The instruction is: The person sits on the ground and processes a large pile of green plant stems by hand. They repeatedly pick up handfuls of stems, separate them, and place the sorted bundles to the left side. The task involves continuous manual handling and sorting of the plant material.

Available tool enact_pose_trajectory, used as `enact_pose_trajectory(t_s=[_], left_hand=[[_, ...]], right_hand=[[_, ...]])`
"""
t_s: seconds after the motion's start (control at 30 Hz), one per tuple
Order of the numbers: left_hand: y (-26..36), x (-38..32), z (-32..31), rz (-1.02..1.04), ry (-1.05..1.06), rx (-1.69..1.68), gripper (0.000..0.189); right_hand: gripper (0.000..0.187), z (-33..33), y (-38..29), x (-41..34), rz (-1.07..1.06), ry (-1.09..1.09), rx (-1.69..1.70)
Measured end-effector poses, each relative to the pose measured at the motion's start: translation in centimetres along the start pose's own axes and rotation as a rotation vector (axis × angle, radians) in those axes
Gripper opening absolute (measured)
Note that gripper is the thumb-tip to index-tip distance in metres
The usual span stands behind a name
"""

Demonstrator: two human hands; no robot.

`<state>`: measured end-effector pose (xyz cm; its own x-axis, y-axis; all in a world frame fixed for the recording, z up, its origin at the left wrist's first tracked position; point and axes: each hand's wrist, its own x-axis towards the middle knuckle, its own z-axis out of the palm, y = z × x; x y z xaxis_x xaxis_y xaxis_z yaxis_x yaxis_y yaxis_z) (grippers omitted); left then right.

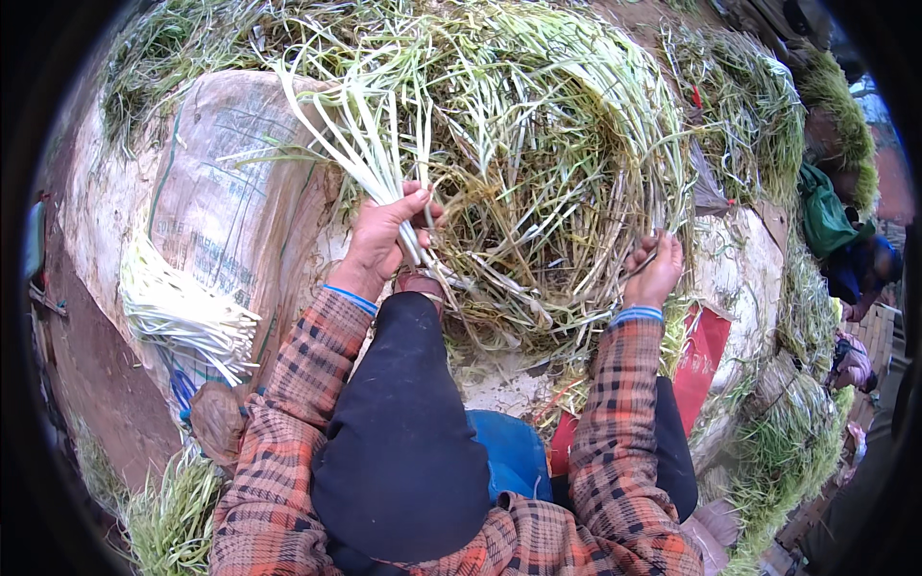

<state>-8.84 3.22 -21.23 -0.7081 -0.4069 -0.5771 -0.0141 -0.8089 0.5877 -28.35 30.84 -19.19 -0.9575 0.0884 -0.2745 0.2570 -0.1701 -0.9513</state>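
Observation:
My left hand (374,237) grips a small bunch of long pale-green leafy stalks (371,147), possibly chives or garlic greens. Their leaf ends fan out away from me, and the white ends point down towards my knee. At the right edge of a large tangled heap of green and withered stalks (555,194), my right hand (655,270) has its fingers closed on what looks like a thin, dark withered stalk. A neat pile of white-ended stalks (191,306) lies to the left, partly on a printed woven sack (216,165).
More heaps of greens lie at the right (785,432), the far right (749,115) and the lower left (173,504). Beneath me is a blue seat (508,453). A red sheet (702,367) lies beside my right arm. Another person (864,266) is at the far right, near a green bag (828,209).

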Motion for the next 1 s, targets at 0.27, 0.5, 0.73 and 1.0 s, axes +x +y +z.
enact_pose_trajectory(t_s=[0.27, 0.5, 0.73, 1.0], left_hand=[[-0.9, -0.5, 0.2, -0.056, 0.025, 0.245, 0.021], [1.0, -1.2, 0.4, 0.103, 0.079, 0.533, 0.020], [0.9, -0.6, 2.7, 0.043, -0.167, 0.436, 0.025], [0.4, -0.1, 3.3, 0.007, -0.138, 0.451, 0.022]], right_hand=[[0.021, 5.9, 3.5, -9.7, 0.244, -0.527, -0.131], [0.014, 7.8, 4.8, -12.9, 0.271, -0.718, -0.302], [0.009, 8.5, 5.8, -13.8, -0.089, -0.748, -0.637], [0.015, 8.1, 5.2, -13.9, -0.150, -0.804, -0.760]])
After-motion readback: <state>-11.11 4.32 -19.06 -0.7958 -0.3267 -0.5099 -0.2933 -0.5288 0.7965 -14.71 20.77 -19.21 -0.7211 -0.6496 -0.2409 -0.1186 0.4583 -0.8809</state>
